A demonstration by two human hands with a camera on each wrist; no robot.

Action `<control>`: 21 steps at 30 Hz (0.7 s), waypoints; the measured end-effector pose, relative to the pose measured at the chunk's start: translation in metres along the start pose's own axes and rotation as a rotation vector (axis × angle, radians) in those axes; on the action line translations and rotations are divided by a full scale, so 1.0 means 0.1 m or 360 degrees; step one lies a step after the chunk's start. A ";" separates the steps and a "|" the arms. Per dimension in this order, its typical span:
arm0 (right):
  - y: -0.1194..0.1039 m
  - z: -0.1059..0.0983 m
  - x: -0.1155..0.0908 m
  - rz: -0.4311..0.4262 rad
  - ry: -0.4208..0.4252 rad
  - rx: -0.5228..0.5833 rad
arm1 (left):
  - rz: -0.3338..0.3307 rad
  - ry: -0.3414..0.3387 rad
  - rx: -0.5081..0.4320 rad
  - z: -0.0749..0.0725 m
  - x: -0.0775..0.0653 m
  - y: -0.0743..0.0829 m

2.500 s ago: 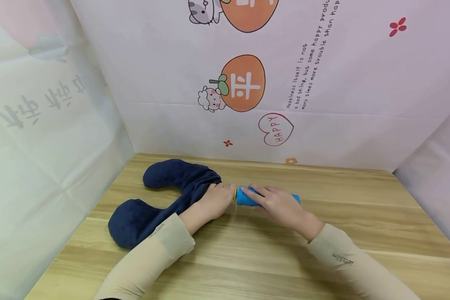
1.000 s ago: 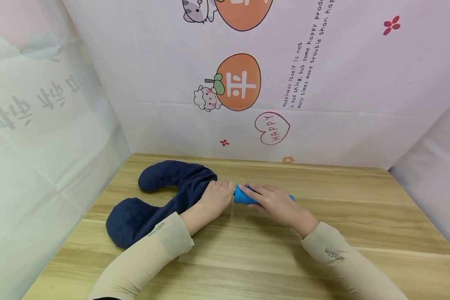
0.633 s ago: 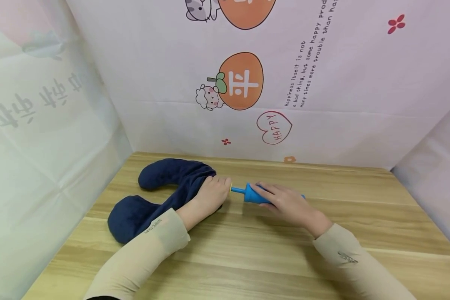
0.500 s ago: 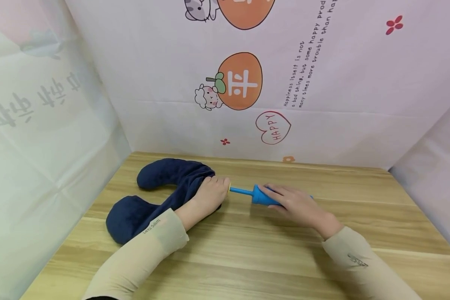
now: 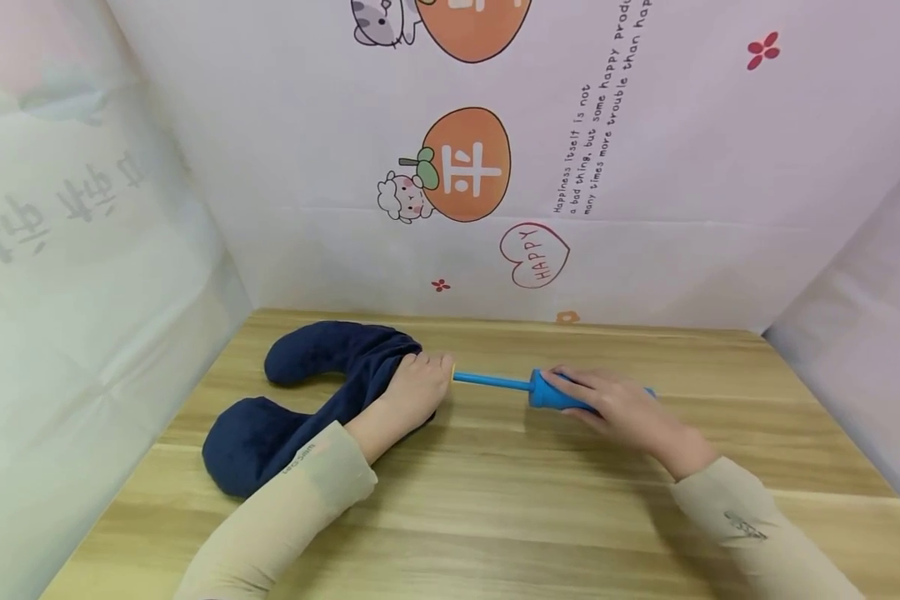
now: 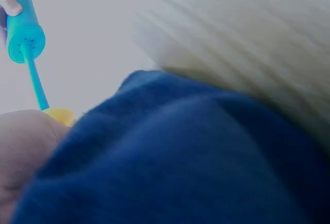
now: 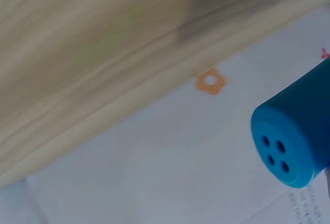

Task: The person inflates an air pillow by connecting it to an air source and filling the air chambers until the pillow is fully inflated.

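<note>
across mid-frame, clamps fingers of left hand (image 5: pixel 418 390) on yellow rod end (image 6: pixel 61 115) by wrinkled plush pillow (image 5: pixel 371 362), of right hand (image 5: pixel 622 407) round smooth blue cylinder (image 5: pixel 547 390).

beige sleeves (image 5: pixel 277 525) — dark lettering (image 5: pixel 299 458) on the left, dark print (image 5: pixel 746 527) on the right.

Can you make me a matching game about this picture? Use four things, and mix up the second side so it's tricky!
Things:
1. Pillow
2. Thin blue rod
3. Right hand
4. Heart outline

Clues:
A. Holding the blue cylinder
B. Printed on the white cloth
C. Dark blue and U-shaped, on the table
D. Stretching between the left hand and the cylinder

Right pairs: 1-C, 2-D, 3-A, 4-B
</note>
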State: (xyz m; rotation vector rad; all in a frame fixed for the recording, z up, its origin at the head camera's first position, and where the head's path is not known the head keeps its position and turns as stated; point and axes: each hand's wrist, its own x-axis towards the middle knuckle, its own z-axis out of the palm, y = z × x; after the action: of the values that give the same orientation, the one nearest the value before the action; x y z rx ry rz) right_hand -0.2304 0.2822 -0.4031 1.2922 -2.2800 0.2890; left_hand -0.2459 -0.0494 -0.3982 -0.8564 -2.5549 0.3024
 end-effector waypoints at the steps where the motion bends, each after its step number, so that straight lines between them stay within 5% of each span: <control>1: -0.02 0.02 0.04 -0.0010 0.0010 -0.0003 | -0.0004 0.0007 0.0012 -0.01 0.00 0.00; 10: -0.26 0.23 0.41 -0.0019 -0.0019 0.0010 | 0.0018 0.0097 0.0080 0.01 -0.02 0.05; 21: -0.46 0.38 0.81 0.0035 -0.0093 -0.0035 | -0.0007 -0.0047 0.0010 0.01 0.01 0.10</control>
State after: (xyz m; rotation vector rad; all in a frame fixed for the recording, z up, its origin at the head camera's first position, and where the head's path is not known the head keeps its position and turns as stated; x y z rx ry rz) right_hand -0.2377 0.1819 -0.3965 1.2807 -2.3409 0.2364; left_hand -0.2420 -0.0411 -0.4019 -0.8496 -2.5812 0.3240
